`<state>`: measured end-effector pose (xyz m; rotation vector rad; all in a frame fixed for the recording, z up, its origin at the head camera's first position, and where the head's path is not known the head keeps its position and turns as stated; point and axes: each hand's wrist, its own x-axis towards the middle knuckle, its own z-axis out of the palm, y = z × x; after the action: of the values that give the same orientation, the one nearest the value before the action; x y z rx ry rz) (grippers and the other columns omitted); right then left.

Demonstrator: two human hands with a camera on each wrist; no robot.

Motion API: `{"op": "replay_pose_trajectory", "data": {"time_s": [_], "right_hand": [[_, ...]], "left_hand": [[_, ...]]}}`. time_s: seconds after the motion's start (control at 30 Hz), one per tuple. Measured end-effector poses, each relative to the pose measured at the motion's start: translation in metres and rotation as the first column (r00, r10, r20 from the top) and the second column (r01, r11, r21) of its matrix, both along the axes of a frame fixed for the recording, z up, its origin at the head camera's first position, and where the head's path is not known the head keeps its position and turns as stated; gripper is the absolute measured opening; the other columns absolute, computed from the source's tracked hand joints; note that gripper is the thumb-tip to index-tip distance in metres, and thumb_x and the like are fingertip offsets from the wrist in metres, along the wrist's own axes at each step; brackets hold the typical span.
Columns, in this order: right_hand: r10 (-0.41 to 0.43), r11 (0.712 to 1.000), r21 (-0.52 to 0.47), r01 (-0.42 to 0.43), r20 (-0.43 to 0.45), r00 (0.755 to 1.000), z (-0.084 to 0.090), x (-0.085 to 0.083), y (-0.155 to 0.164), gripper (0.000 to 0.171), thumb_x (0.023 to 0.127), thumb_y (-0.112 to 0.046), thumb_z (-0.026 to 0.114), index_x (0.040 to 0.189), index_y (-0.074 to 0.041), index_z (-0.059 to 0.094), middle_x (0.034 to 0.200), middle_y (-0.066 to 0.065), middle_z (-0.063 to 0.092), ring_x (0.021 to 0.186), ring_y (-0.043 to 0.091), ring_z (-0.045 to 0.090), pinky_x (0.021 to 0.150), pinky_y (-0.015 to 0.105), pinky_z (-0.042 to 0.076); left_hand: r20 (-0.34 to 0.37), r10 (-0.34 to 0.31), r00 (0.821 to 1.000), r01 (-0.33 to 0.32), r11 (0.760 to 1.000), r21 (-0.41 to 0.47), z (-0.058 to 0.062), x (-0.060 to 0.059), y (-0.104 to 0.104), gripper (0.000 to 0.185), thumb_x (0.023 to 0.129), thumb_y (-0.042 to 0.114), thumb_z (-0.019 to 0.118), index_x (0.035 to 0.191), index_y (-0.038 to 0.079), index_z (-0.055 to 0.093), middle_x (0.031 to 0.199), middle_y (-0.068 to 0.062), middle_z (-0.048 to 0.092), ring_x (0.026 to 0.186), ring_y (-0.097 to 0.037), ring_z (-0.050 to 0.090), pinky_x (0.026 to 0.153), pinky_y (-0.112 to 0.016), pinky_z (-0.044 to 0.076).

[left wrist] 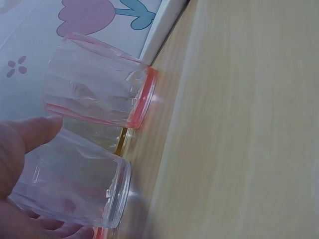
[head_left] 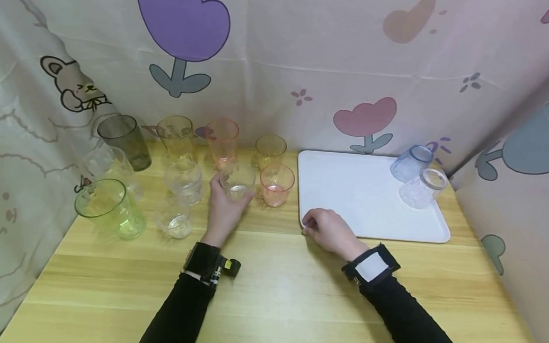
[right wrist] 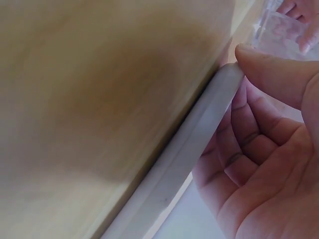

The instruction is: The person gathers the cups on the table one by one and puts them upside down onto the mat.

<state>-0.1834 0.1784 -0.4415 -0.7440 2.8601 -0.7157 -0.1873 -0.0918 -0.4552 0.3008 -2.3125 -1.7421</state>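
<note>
The left hand (head_left: 224,210) grips a clear cup (head_left: 237,181) that stands upright on the worktop (head_left: 285,294), thumb on one side and fingers curled round the other; the left wrist view shows the thumb (left wrist: 30,134) lying against the cup's wall. Just right of this cup, close but apart, stands a short pink cup (head_left: 276,185). Behind them stand a tall pink cup (head_left: 222,141) and a small yellow cup (head_left: 270,151).

The right hand (head_left: 330,229) holds the near left corner of a white tray (head_left: 349,192). In the right wrist view its thumb (right wrist: 279,69) presses the top of the tray's rim (right wrist: 199,144) while the curled fingers (right wrist: 244,144) sit beneath it, so the corner is pinched between them. The tray lies flat on the worktop to the right of the cups.

On the tray's far right corner are 2 cups, a bluish one (head_left: 411,163) and a clear one (head_left: 423,188), touching or nearly so, both appearing tilted on their sides.

To the left of the gripped cup stand more cups: 2 clear ones (head_left: 184,181) (head_left: 174,218), a green cup (head_left: 109,208) at the near left, a clear one (head_left: 111,165) behind it, a dark grey cup (head_left: 124,141) and a tall yellow cup (head_left: 177,135) at the back. A patterned curtain (head_left: 282,55) with tulips surrounds the worktop.
</note>
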Motion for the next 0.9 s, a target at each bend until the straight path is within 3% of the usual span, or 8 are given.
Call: {"op": "replay_pose_trajectory", "data": {"time_s": [0.27,0.5,0.73,0.9], "right_hand": [[0.001,1.000,-0.007,-0.001,-0.009,1.000,0.000,0.001,-0.001,0.012,0.088,-0.005,0.080,0.098,-0.005,0.073,0.089,0.004,0.073,0.083,0.019,0.069,0.080,0.039,0.060],[-0.004,1.000,-0.007,0.004,-0.013,1.000,-0.001,0.002,0.000,0.012,0.088,-0.005,0.080,0.097,-0.005,0.073,0.089,0.004,0.073,0.083,0.019,0.070,0.080,0.040,0.060],[-0.003,1.000,0.005,0.003,-0.025,1.000,-0.001,0.003,0.001,0.011,0.088,-0.005,0.080,0.097,-0.005,0.073,0.089,0.004,0.073,0.083,0.019,0.069,0.079,0.040,0.060],[0.001,1.000,0.007,-0.001,-0.038,0.999,0.000,0.004,0.000,0.011,0.089,-0.006,0.080,0.098,-0.005,0.074,0.090,0.004,0.073,0.084,0.019,0.070,0.079,0.040,0.060]], "left_hand": [[0.006,-0.002,1.000,0.002,1.000,0.001,0.002,0.003,-0.001,0.094,0.086,0.028,0.086,0.156,0.007,0.027,0.158,-0.018,0.040,0.146,-0.040,0.039,0.120,-0.056,0.033],[-0.034,0.031,0.999,-0.030,0.998,0.047,0.008,0.008,-0.001,0.090,0.086,0.027,0.085,0.153,0.006,0.029,0.153,-0.019,0.044,0.141,-0.040,0.043,0.117,-0.055,0.037],[-0.088,0.083,0.993,-0.074,0.992,0.099,0.025,0.016,-0.001,0.079,0.087,0.026,0.083,0.147,0.007,0.035,0.143,-0.022,0.047,0.131,-0.037,0.048,0.112,-0.052,0.041],[-0.133,0.112,0.985,-0.076,0.965,0.250,0.041,0.020,-0.002,0.079,0.090,0.020,0.080,0.149,0.001,0.030,0.143,-0.019,0.047,0.129,-0.034,0.047,0.110,-0.046,0.041]]}}
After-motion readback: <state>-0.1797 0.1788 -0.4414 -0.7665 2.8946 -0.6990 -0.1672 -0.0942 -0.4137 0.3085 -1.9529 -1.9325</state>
